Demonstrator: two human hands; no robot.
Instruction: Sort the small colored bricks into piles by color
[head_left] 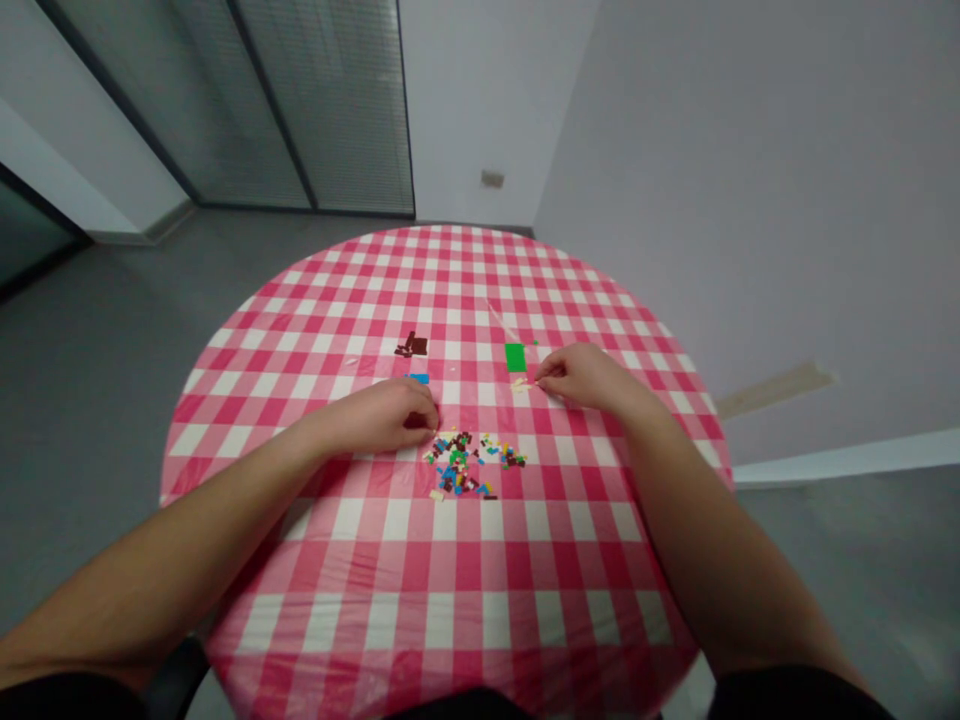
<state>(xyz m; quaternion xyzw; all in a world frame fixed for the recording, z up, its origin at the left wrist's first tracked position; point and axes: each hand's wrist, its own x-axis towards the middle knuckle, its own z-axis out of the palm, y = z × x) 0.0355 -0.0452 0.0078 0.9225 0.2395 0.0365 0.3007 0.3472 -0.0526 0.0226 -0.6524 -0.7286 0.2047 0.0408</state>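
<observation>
Where the pink-and-white checked tablecloth (420, 560) carries a scattered pile of small multicoloured plastic bricks (461, 463), the left hand (382, 418) sits curled at the pile's upper edge, its grip too obscured to confirm any pinch. The right hand (581, 376) holds its fingertips pinched together just beside cream bricks (520, 384), near a green plate (514, 357).

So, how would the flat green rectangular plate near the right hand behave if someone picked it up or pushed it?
The green plate looks thin, stiff and probably light. Lying flat on the glossy checked tablecloth, it would likely slide rather than roll or tip.
</observation>
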